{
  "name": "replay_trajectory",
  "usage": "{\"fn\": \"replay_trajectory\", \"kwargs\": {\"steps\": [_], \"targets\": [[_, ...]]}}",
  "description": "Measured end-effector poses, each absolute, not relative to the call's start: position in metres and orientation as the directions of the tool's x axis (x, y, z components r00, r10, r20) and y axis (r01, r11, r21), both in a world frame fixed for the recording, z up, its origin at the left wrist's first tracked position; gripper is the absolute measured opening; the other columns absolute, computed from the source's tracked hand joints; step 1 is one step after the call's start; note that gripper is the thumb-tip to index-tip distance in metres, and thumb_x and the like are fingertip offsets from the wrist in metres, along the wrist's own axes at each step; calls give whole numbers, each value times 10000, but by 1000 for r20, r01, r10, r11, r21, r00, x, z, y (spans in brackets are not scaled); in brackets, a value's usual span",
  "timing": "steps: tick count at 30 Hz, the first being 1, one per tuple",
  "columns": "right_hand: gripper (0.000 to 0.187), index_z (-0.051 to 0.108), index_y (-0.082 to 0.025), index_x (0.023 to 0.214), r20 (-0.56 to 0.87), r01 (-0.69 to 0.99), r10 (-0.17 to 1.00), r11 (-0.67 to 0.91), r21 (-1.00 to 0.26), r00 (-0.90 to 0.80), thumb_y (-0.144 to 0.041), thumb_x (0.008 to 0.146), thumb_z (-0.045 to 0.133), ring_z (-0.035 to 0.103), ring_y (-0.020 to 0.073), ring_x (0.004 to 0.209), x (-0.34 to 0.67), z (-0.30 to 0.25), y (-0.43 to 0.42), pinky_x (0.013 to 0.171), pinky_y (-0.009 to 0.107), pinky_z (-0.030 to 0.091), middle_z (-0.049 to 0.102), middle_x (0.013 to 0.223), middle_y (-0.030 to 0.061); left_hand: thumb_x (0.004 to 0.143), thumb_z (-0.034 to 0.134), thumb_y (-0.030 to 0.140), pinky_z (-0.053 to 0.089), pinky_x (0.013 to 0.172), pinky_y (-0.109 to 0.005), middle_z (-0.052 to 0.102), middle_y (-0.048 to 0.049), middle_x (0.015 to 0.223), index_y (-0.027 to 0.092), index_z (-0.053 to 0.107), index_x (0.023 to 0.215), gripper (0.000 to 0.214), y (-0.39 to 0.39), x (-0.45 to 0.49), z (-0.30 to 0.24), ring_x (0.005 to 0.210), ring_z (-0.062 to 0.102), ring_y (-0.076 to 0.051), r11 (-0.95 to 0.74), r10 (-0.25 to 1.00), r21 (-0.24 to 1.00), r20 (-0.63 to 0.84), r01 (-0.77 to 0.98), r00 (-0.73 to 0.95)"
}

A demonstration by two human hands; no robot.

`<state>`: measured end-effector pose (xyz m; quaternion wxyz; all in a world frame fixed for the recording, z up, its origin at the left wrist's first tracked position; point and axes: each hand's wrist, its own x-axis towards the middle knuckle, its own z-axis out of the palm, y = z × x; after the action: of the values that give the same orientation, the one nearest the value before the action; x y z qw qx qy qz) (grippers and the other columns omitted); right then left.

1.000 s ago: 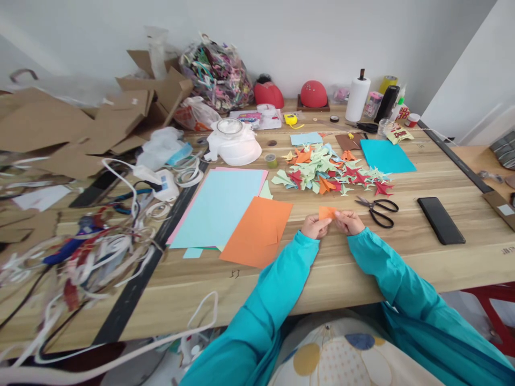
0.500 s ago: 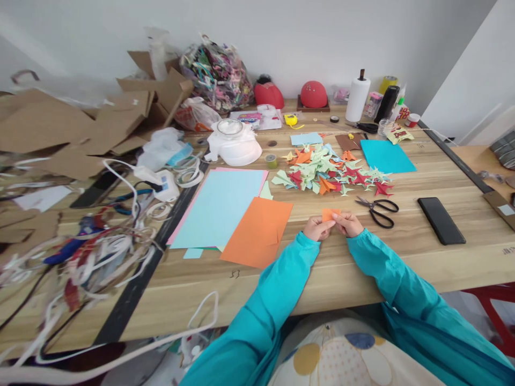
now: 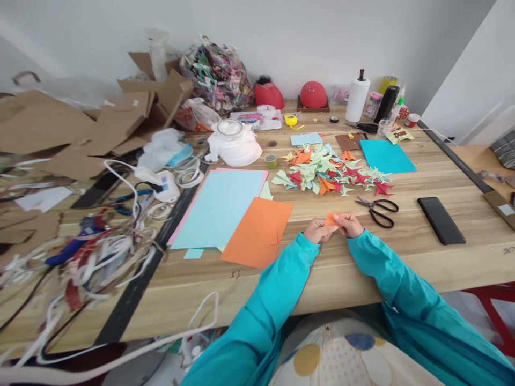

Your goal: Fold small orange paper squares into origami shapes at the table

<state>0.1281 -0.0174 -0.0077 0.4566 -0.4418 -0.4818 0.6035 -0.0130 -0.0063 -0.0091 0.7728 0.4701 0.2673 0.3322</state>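
Small orange paper point(image 3: 330, 219), one, held at the tabletop's point(image 3: 336, 279) near side.
We find it pinched by left hand point(image 3: 317, 230) and right hand point(image 3: 351, 225), seemingly for control from both sides; scissors point(image 3: 381, 212) lie near the right, probably within reach. Clear bag point(image 3: 217, 78), at back: jumbled multicoloured pieces, unidentifiable.

Single head-worn view, looking forward and down across table point(image 3: 478, 257) to wall point(image 3: 281, 37) behind; wide framing, wearer's torso point(image 3: 330, 356) close at bottom edge.
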Motion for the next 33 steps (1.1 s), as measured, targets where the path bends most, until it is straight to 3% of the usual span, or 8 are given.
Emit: {"fn": "replay_trajectory", "kwargs": {"steps": [3, 8, 14, 18, 26, 33], "targets": [[458, 483, -159, 420, -102, -113, 978, -124, -986, -183, -542, 620, 634, 288, 38, 266, 127, -4, -18, 318, 221, 157, 394, 294, -58, 580, 706, 389, 133, 343, -200, 352, 49, 287, 123, 436, 383, 427, -7, -13, -6, 274, 266, -20, 349, 763, 902, -116, -254, 636], [465, 502, -157, 436, -102, -85, 991, -109, -990, -85, -570, 615, 618, 324, 42, 269, 125, -4, -17, 309, 209, 187, 425, 314, -50, 564, 719, 406, 101, 309, -206, 307, 63, 251, 154, 361, 354, 485, -5, -11, -3, 227, 234, -29, 350, 860, 860, -139, -371, 490], [430, 544, -147, 483, -118, -29, 970, -127, -991, -213, -541, 638, 617, 394, 65, 288, 123, -1, -20, 320, 205, 261, 489, 335, -21, 569, 702, 468, 111, 297, -199, 286, 78, 253, 161, 331, 368, 522, 0, -13, -5, 226, 232, -26, 287, 929, 851, -134, -440, 346], [409, 549, -143, 503, -74, -3, 977, -76, -997, -200, -513, 663, 614, 389, 58, 300, 121, -1, -21, 326, 199, 271, 493, 348, -23, 573, 701, 472, 110, 301, -200, 290, 74, 263, 155, 330, 366, 529, 0, -12, -6, 236, 245, -25, 240, 961, 850, -138, -469, 241], [435, 527, -156, 488, -114, -85, 993, -115, -990, -18, -555, 634, 617, 347, 51, 281, 124, -8, -13, 295, 197, 258, 460, 334, -33, 597, 654, 538, 95, 287, -179, 261, 89, 259, 163, 343, 426, 517, 4, -16, 0, 216, 201, -19, 256, 958, 771, -119, -583, 262], [455, 538, -159, 511, -99, -57, 995, -99, -993, -3, -595, 629, 594, 372, 59, 298, 122, -5, -14, 303, 201, 285, 489, 359, -22, 508, 752, 390, 291, 329, -182, 552, 35, 442, 141, 515, 608, 358, 2, -9, -4, 327, 444, -63, 190, 974, 880, -115, -434, 194]]}}
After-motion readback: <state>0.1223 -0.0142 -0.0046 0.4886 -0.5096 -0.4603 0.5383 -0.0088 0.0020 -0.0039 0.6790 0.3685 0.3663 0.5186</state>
